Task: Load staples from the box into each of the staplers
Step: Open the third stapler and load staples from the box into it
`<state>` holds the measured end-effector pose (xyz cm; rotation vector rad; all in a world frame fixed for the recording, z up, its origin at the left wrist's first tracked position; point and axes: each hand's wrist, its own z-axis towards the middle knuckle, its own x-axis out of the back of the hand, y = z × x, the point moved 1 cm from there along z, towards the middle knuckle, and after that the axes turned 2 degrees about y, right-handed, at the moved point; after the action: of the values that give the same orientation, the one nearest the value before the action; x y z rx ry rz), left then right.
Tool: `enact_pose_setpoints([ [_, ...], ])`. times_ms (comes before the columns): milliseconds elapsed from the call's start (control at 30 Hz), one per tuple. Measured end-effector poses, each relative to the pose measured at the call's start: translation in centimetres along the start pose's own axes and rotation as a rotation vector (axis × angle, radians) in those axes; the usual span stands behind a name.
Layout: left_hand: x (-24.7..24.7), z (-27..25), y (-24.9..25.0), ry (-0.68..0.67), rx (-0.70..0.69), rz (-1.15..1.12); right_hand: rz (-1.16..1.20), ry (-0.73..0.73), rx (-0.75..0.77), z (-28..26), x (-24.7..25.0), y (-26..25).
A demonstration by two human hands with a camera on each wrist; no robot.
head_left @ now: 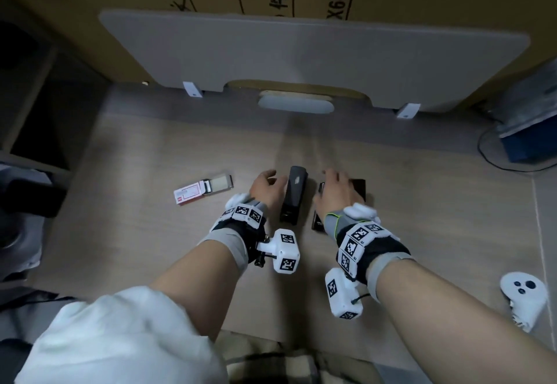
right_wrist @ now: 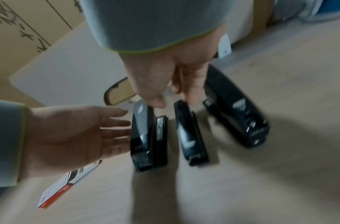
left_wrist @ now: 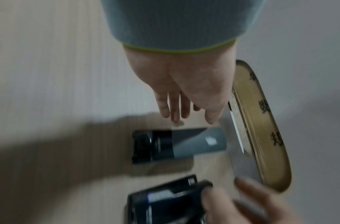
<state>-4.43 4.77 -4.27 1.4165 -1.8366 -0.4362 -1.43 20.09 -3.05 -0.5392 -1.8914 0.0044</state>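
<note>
- Head view: three black plastic staplers in a row on the pale wood-grain tabletop (head_left: 150, 248): left black stapler (head_left: 294, 195), middle one largely hidden under right hand (head_left: 337, 192), right one (head_left: 358, 189) barely showing. Left hand (head_left: 265, 187) relaxed, empty, just beside left stapler. Red-and-white cardboard staple box (head_left: 203, 190) slid open, well apart to the left.
- Left wrist view: left hand (left_wrist: 186, 84) fingers straight, holding nothing; blurred.
- Right wrist view: right hand (right_wrist: 171, 78) fingers hanging onto middle stapler (right_wrist: 190, 136); firm grip or mere touch not clear.
- Risk, judged: tight spacing; lifting one stapler likely to knock a neighbour; open box tray likely to spill if bumped.
- Room: open table nearer the body and toward the left; upright grey board (head_left: 301, 52) close behind.
</note>
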Motion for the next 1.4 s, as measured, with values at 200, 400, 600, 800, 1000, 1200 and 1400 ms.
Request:
enact_pose_setpoints([
  [200, 4.3, 1.5, -1.9, 0.0, 0.005, -0.107, -0.019, -0.187, -0.181, 1.0, -3.7, -0.5],
  [400, 7.4, 2.9, -3.2, -0.014, 0.022, -0.093, -0.034, -0.051, -0.158, -0.1, -1.0, -3.2],
  [600, 9.3, 3.3, 0.7, -0.142, 0.009, -0.262, 0.061, 0.202, -0.063, -0.6, 3.3, -8.5],
  [800, 13.0, 3.9, 1.9, -0.252, -0.004, -0.448, 0.239, 0.038, 0.261, -1.5, 2.2, -15.7],
  [1000, 18.3, 6.5, -3.2, -0.023, 0.094, -0.435, 0.211, -0.056, 0.334, -2.4, -1.6, -20.0],
  [1200, 20.3, 7.5, -6.8, 0.199, 0.246, -0.403, 0.259, -0.039, 0.322, -2.6, -3.2, -20.1],
  [1400, 20.7, 6.5, -9.7, 0.209, 0.284, -0.271, 0.014, -0.111, 0.345, -2.0, -3.0, -14.9],
])
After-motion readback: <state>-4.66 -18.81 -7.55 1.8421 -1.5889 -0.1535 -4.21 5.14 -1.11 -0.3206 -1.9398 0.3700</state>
